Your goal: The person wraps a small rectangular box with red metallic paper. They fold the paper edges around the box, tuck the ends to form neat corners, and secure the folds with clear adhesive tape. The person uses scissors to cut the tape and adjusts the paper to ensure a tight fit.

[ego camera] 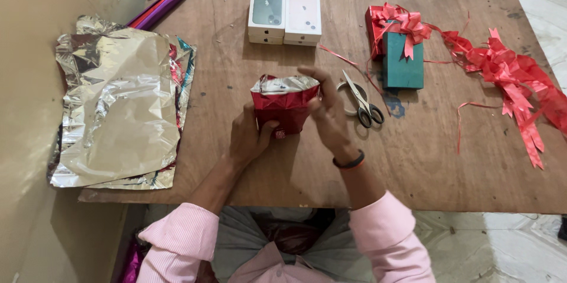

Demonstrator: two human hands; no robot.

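The red-wrapped box (pixel 282 112) is standing near the middle of the wooden table (pixel 425 165), just left of the scissors (pixel 361 101) and straight in front of the two white boxes (pixel 284 11) that are lying side by side toward the far edge. Taking the wrapped box as the landmark, both hands are sitting right against it: the left hand (pixel 248 135) is cupping its near left corner from below, fingers curled shut around the red foil, while the right hand (pixel 326 112) is pressing on its right end, fingers bent over the upper right edge where the silver inside of the wrap is showing. The box's long axis is running left to right between the two hands, so neither hand is nearer; each is already touching its own end. Both forearms are reaching in from the near table edge and angling toward each other, in pink sleeves. Well left of the box, crumpled silver foil sheets (pixel 118 106) are lying; to its right beyond the scissors, a green box with a red bow (pixel 403 59) and loose red ribbon (pixel 514 82) are resting.
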